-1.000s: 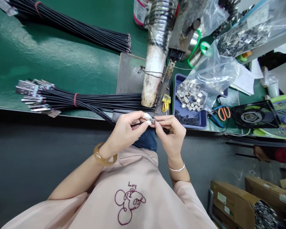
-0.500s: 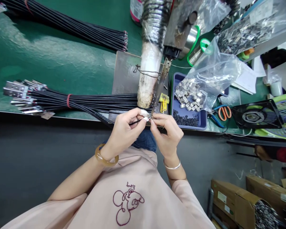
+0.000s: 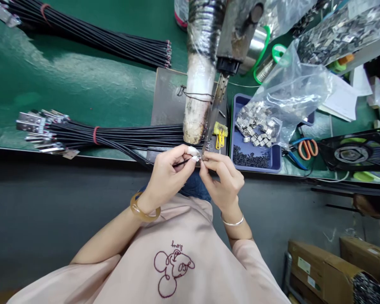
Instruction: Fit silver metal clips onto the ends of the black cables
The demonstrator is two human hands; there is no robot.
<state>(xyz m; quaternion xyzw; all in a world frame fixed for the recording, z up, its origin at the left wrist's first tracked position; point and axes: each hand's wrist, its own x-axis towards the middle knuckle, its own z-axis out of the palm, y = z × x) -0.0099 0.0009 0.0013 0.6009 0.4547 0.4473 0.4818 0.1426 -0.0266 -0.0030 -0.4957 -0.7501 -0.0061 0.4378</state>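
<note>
My left hand [image 3: 169, 175] pinches a black cable [image 3: 181, 163] close to its end, with white wraps on two fingertips. Facing it, my right hand [image 3: 223, 177] is closed at the fingertips on a tiny metal piece at the cable's end, too small to make out. Right above both fingertips comes down the tip of a soldering iron [image 3: 215, 105], mounted pointing downward. Beside the iron is a thick pale tube [image 3: 196, 109] wrapped in film. A bundle of black cables [image 3: 139, 136], tied with a red band, lies left of my hands.
A blue tray [image 3: 274, 162] at right holds small metal connectors [image 3: 256, 126] and short black tubes [image 3: 250, 158]. Beyond are pliers [image 3: 296, 159], orange-handled scissors [image 3: 308, 148], a fan [image 3: 356, 154] and solder spools [image 3: 269, 63]. Another cable bundle [image 3: 98, 36] lies back left.
The view has shifted slightly, so the bench things appear moved a little. Both hands keep their pinch under the iron's tip, nearly unmoved.
</note>
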